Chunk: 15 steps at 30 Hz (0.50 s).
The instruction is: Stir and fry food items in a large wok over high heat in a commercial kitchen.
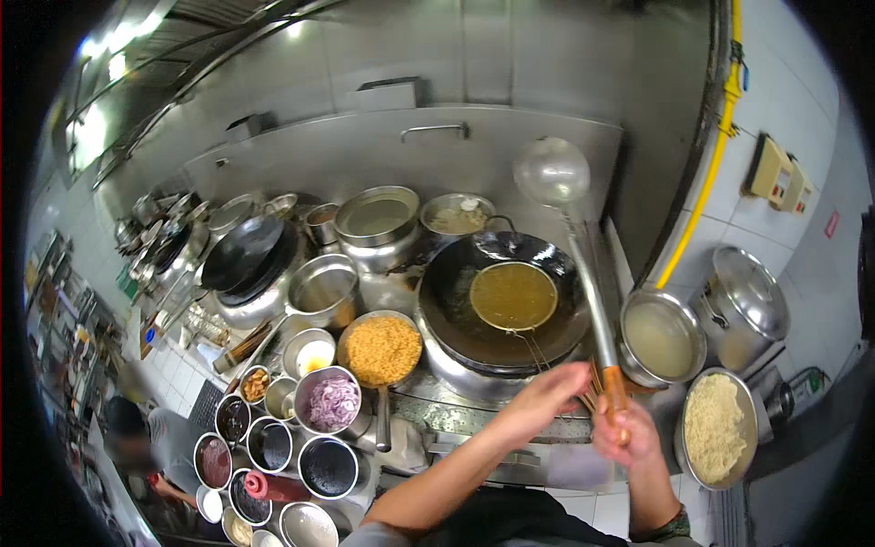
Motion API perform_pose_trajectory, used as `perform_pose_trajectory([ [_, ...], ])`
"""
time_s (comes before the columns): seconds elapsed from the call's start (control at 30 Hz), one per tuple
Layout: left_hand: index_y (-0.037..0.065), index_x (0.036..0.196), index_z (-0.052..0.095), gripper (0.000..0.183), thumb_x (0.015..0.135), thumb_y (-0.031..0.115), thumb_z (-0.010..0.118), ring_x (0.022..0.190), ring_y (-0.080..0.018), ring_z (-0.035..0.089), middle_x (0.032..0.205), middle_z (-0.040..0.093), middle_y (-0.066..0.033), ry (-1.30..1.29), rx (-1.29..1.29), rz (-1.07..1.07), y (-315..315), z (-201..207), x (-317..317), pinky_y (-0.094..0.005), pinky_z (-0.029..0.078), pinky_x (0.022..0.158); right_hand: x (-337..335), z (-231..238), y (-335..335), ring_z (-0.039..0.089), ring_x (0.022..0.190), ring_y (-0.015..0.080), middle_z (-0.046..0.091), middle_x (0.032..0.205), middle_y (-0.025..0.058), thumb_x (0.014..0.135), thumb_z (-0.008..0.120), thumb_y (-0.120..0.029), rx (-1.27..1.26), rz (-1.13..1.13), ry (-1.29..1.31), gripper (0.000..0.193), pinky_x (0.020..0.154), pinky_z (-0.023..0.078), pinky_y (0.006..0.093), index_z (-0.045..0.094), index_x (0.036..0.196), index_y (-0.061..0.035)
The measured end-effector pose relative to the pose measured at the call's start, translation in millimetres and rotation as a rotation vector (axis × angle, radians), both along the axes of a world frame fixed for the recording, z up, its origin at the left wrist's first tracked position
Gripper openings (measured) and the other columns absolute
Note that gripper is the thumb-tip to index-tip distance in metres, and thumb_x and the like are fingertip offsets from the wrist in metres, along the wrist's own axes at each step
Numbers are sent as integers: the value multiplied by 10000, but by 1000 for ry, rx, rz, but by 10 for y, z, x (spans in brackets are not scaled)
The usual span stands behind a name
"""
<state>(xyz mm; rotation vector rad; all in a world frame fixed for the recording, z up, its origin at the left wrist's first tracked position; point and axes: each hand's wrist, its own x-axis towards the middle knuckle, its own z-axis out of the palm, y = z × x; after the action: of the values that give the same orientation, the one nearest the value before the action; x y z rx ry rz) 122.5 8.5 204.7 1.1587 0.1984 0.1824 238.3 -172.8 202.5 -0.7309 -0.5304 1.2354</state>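
Note:
My right hand grips a long metal ladle by its wooden handle. The ladle stands raised, its round bowl up beyond the right rim of the black wok. My left hand is beside that handle, fingers stretched toward it and slightly blurred, with nothing seen held. Inside the wok lies a round wire strainer over golden-brown liquid. Its thin wire handle runs over the near rim toward my left hand. Thin wooden sticks show between my hands; what they belong to is partly hidden.
Left of the wok are a pan of orange-brown crumbs, a pot of chopped purple onion, and several sauce containers. A second wok stands farther left. At right are a pot of cloudy liquid and a bowl of pale crumbs. Another person works at far left.

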Motion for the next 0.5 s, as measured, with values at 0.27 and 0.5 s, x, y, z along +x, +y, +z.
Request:
perform_pose_trajectory([
  [0.27,-6,1166,603,370,1016,331,597,1073,-187,618,1152,655,-117,-105,-212,335,492,578,-355,-365,474,968,-496,235,870,624,801,238,588,933,137,938,598,-182,19,-128,-727,342,726,514,339,525,1218,1],
  [0.5,6,1111,639,407,1035,396,556,919,-152,635,1027,671,-68,-275,-134,405,786,914,-557,-330,511,837,-812,821,2018,549,1229,350,614,1188,202,943,672,-351,774,-821,-1118,305,1097,367,542,555,935,-70],
])
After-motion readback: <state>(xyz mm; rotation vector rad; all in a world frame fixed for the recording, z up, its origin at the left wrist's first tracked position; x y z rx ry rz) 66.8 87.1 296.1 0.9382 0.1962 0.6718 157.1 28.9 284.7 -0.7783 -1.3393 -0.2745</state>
